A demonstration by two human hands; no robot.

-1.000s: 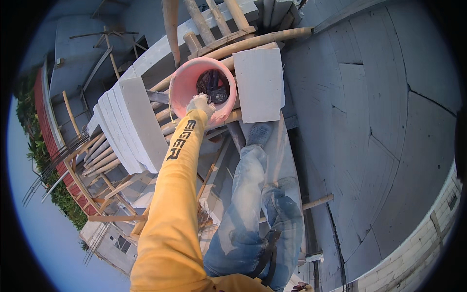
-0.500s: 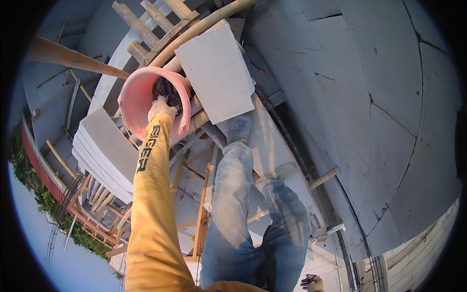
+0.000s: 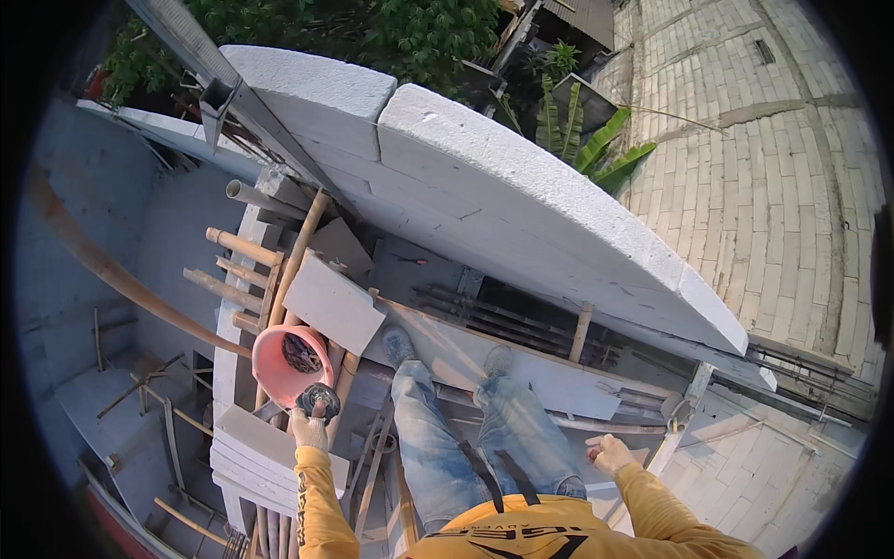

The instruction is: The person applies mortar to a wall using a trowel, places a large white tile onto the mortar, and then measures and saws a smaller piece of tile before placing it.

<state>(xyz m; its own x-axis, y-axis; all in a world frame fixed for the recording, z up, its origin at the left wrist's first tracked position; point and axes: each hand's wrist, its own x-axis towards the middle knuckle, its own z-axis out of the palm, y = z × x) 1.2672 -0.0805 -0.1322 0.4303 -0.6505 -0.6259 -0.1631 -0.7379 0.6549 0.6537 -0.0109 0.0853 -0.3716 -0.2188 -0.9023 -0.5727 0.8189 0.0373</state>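
Observation:
My left hand [image 3: 308, 424], in a pale glove, grips a dark, rounded object [image 3: 318, 398] with a reddish part, just outside the lower rim of a pink bucket [image 3: 284, 337]. Other dark items lie inside the bucket, too small to name. My right hand [image 3: 609, 454], also in a pale glove, is at the lower right beside my leg, fingers loosely bent and apart, with nothing visible in it. Beyond the bucket a loose white block [image 3: 331, 293] rests on bamboo poles; more stacked white slabs [image 3: 261, 461] lie below it, by my left forearm.
I stand on a narrow plank [image 3: 577, 396] high on bamboo scaffolding [image 3: 247, 252]. A white block wall [image 3: 503, 186] with a metal post [image 3: 219, 79] runs along the far side, with gaps below. An unplastered wall [image 3: 745, 168] and plants [image 3: 568, 140] lie beyond; deep drops show at left.
My view has swung toward the block wall. My left hand has come from inside the bucket to its outer edge, bringing out the dark object. My right hand has come into fuller view.

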